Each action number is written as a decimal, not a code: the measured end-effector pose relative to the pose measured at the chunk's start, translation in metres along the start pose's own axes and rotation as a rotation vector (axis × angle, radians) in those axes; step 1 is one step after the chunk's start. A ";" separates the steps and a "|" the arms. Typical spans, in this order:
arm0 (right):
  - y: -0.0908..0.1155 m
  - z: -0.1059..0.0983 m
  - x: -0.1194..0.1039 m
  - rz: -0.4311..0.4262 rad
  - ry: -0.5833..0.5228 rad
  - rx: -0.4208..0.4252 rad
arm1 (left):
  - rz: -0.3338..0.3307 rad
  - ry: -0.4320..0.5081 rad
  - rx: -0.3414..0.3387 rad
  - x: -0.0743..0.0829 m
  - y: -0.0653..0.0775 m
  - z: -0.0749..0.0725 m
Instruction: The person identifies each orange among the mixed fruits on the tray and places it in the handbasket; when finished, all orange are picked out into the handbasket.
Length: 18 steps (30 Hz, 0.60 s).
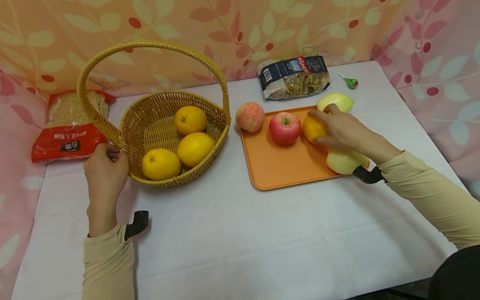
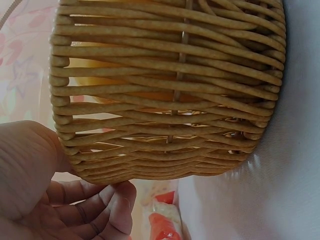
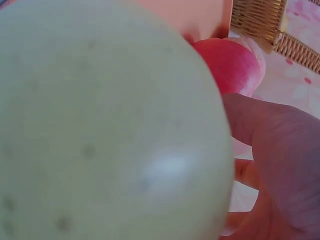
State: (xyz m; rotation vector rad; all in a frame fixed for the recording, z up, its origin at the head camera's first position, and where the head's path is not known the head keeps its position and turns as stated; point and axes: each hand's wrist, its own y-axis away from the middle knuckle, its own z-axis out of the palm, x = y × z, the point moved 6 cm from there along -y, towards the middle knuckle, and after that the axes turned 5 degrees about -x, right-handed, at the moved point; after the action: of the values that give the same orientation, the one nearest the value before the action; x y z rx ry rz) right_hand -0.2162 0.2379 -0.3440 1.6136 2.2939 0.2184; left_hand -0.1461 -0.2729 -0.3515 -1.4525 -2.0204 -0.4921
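My left hand [image 1: 105, 171] grips the left rim of the wicker basket [image 1: 218, 148] near the foot of its tall handle. In the left wrist view, the basket's woven side [image 2: 170, 90] fills the picture, with curled fingers [image 2: 120, 207] at its rim. Three yellow lemon-like fruits [image 1: 196, 149] lie inside. Over the orange tray [image 1: 284, 170], my right hand [image 1: 343, 129] holds a yellow-orange fruit [image 1: 313, 129] between thumb and fingers. A red apple [image 1: 285, 128] sits just left of it. In the right wrist view, a pale green fruit [image 3: 110, 125] hides the held fruit.
A pinkish round fruit [image 1: 250, 117] rests at the tray's upper left corner. Pale green fruits lie behind [image 1: 335, 102] and in front [image 1: 345, 160] of my right hand. A pasta bag [image 1: 294, 77], a lollipop-like item [image 1: 350, 82] and a red bag [image 1: 69, 131] lie along the back.
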 end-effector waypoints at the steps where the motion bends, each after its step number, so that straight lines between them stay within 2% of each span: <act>1: 0.000 0.000 0.000 -0.001 -0.003 0.002 | 0.000 -0.002 0.001 0.000 0.000 0.000; 9: 0.005 -0.010 -0.001 0.031 -0.020 0.027 | -0.018 -0.007 -0.013 0.000 -0.001 0.001; 13: 0.009 -0.023 -0.005 0.025 -0.069 0.113 | -0.025 -0.008 -0.026 -0.001 -0.002 0.001; 18: 0.016 -0.037 -0.023 -0.068 -0.149 0.258 | -0.027 -0.009 -0.031 -0.002 -0.003 0.001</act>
State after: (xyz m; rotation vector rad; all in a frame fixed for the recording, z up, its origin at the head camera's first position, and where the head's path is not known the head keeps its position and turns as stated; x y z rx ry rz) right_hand -0.2076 0.2246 -0.3009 1.6035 2.3310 -0.2157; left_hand -0.1485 -0.2744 -0.3536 -1.4498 -2.0498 -0.5316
